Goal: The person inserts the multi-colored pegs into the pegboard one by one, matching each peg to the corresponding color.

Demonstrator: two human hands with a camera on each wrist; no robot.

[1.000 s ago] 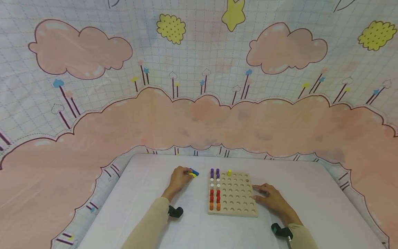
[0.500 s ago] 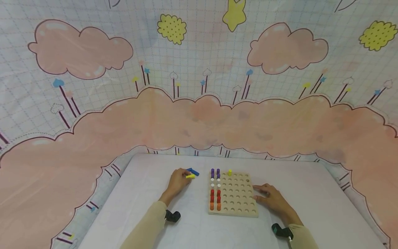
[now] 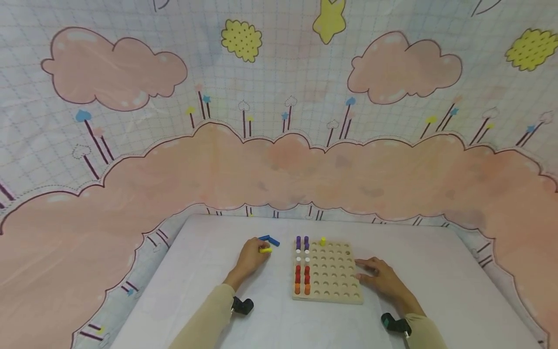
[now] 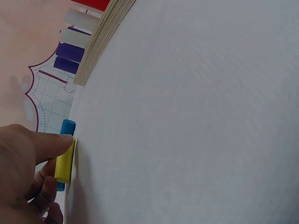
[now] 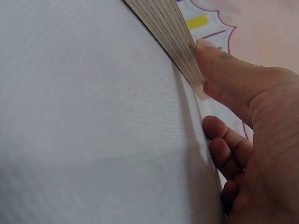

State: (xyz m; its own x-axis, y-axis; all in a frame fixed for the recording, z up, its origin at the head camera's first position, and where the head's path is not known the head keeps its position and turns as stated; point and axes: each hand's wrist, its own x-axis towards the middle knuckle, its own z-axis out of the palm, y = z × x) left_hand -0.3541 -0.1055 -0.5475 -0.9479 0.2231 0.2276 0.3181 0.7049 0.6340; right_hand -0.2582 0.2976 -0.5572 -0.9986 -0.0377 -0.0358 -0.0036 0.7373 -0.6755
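Note:
My left hand (image 3: 249,258) pinches a yellow peg (image 4: 64,164) between thumb and fingers, just above the white tabletop. Beyond its fingertips lie two blue pegs (image 3: 273,241); in the left wrist view one blue peg (image 4: 68,126) shows partly behind the yellow one. To the right is a square wooden pegboard (image 3: 320,299) with rows of holes. Purple, white, red and orange pegs (image 3: 307,277) stand in its two left columns, and a single yellow peg (image 3: 323,241) stands in the back row. My right hand (image 3: 383,280) touches the board's right edge with thumb and forefinger, its other fingers loosely bent.
A white cloth (image 3: 270,320) covers the table. Behind it hangs a backdrop (image 3: 279,169) printed with clouds and stars. Dark wrist cameras (image 3: 242,305) sit on both forearms, close above the tabletop.
My left hand has drawn the yellow peg slightly toward me, away from the blue pegs, and the peg has turned in its fingers. The right hand stays at the board's edge.

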